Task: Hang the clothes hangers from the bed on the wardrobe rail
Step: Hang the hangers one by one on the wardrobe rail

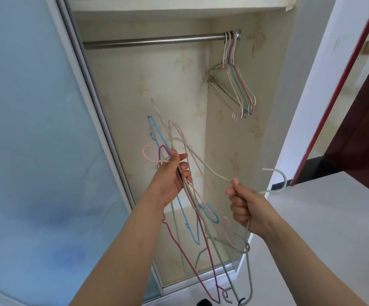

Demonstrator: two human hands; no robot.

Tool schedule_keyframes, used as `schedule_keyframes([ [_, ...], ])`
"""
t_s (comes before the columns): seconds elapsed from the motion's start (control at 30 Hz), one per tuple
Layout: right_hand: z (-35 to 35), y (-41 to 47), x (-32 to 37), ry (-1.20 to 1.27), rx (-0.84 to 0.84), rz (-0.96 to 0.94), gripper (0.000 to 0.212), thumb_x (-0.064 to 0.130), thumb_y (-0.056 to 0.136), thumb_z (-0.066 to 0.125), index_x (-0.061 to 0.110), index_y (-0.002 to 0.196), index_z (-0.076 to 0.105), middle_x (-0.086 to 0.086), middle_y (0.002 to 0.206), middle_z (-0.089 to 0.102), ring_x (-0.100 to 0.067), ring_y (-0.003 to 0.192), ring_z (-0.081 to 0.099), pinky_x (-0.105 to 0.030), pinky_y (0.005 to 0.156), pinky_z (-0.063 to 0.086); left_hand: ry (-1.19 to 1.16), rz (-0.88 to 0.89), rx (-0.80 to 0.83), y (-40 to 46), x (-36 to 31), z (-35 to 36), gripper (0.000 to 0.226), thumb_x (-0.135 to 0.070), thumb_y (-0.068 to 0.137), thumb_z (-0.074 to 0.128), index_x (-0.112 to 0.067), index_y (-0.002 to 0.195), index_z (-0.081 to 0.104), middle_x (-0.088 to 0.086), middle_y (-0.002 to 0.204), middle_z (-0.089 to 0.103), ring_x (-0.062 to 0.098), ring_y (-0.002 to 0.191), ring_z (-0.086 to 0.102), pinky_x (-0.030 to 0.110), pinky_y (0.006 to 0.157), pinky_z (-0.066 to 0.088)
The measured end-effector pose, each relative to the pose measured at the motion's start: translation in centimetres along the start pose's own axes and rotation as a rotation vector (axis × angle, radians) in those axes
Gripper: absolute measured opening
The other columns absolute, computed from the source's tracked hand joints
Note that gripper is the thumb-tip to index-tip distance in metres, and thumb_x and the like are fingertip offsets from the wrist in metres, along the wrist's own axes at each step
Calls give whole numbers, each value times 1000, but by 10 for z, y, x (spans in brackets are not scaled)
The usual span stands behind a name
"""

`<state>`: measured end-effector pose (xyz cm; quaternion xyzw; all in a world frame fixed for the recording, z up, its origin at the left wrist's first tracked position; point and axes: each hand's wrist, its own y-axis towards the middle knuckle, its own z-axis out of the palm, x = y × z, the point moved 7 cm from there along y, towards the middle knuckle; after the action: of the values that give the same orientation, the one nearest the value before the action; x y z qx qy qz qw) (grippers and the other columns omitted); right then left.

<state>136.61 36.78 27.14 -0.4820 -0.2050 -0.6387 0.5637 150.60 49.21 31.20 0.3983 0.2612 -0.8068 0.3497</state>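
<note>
Open wardrobe, sliding door (35, 151) pushed to the left. The rail (152, 41) carries a small cluster of hung hangers (237, 85) — pink, green, red, pale — bunched at its far right end. Left hand (172, 177): grip closed round a tangled bundle of hangers (192, 217) in blue, pink, red and grey, held below the rail. Right hand (243, 206): grip closed on a single grey hanger (201, 162) near its neck — hook pointing right, its frame touching the bundle.
</note>
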Motion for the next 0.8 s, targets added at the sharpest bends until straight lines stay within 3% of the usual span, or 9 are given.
schedule_keyframes([
  [0.17,17,4,12,190,8,-108,37,43,86,52,18,60,56,9,42,20,-6,35,9,-16,39,7,133,-80,-14,-4,20,4,61,-65,90,35,-10,105,56,-4,59,42,11,49,39,24,49,38],
  [0.27,14,5,17,253,42,-96,35,45,83,56,20,57,56,9,44,14,-10,41,3,-15,37,7,47,-91,-41,0,23,-5,61,-66,89,37,-10,103,57,-5,60,40,10,49,37,21,47,35],
  [0.47,4,0,17,248,215,-35,42,45,49,92,19,56,59,7,52,8,-9,40,4,-14,38,6,-148,-79,-181,17,9,-24,47,-62,89,48,-16,77,47,-7,53,35,7,41,34,18,43,33],
  [0.63,-2,1,25,216,246,-93,40,48,52,90,20,57,62,7,52,9,-10,41,5,-16,38,8,-154,-73,-203,29,8,-23,31,-34,93,60,-19,69,47,-6,56,33,7,41,34,19,40,35],
  [0.8,2,3,39,238,167,-127,28,47,66,72,22,59,62,7,52,8,-10,41,3,-15,38,6,-82,-175,-137,35,16,-18,19,-12,99,48,-17,80,49,-4,60,40,9,46,40,22,47,37],
])
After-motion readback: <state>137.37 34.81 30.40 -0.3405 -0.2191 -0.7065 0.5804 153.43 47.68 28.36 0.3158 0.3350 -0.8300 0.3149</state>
